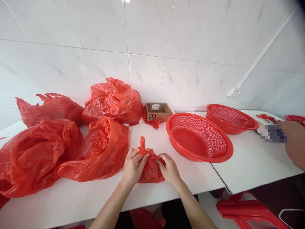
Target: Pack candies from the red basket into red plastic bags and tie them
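Near the worktop's (pixel 71 197) front edge the bag (pixel 150 170) sits between both hands, the left hand (pixel 132 167) pinching its twisted neck and the right hand (pixel 169 170) gripping the opposite side, which pulls the plastic taut.

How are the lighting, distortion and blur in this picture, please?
Head view: bright, even light; glare spot atop the wall; tile lines bow from wide-angle distortion; a pixelated patch beside another person's arm; left hand, right hand and small red bag sharp.
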Motion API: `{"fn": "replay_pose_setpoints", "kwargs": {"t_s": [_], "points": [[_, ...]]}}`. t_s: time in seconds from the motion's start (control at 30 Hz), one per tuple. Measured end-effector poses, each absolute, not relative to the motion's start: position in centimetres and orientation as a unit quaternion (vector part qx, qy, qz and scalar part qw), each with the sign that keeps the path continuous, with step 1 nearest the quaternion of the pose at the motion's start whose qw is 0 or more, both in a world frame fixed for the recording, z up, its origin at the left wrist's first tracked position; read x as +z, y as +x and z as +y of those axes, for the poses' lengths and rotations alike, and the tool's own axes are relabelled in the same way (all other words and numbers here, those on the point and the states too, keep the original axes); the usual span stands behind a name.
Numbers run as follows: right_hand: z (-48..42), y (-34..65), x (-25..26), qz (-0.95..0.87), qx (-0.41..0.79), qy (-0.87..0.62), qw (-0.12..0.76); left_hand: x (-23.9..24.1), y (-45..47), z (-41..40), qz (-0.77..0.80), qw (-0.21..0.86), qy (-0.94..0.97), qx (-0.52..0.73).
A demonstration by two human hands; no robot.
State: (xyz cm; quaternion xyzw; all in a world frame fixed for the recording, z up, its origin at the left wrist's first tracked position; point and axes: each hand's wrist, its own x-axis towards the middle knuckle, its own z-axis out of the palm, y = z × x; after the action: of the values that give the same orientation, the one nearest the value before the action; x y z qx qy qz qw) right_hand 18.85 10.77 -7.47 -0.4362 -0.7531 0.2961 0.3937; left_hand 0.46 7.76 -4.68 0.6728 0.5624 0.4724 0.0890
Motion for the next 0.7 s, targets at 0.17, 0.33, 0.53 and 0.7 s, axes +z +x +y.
{"fn": "replay_pose_setpoints", "kwargs": {"t_s": [0.17, 0.33, 0.53, 0.7], "points": [[11.4, 18.4, -1.2, -0.706, 0.431, -0.343, 0.446, -1.2, 0.6, 7.5, 0.505, 0.199, 0.693, 0.474], [12.9, 15.2, 1.5, -0.623, 0.538, -0.329, 0.463, -0.1, 1.1, 7.8, 0.463, 0.299, 0.688, 0.472], [14.5, 14.2, 0.5, -0.442, 0.63, -0.311, 0.558, -1.5, 1.0, 8.3, 0.47, 0.369, 0.599, 0.533], [13.8, 14.8, 1.3, -0.433, 0.63, -0.297, 0.573, -2.1, 1.1, 8.8, 0.471, 0.393, 0.541, 0.576]]}}
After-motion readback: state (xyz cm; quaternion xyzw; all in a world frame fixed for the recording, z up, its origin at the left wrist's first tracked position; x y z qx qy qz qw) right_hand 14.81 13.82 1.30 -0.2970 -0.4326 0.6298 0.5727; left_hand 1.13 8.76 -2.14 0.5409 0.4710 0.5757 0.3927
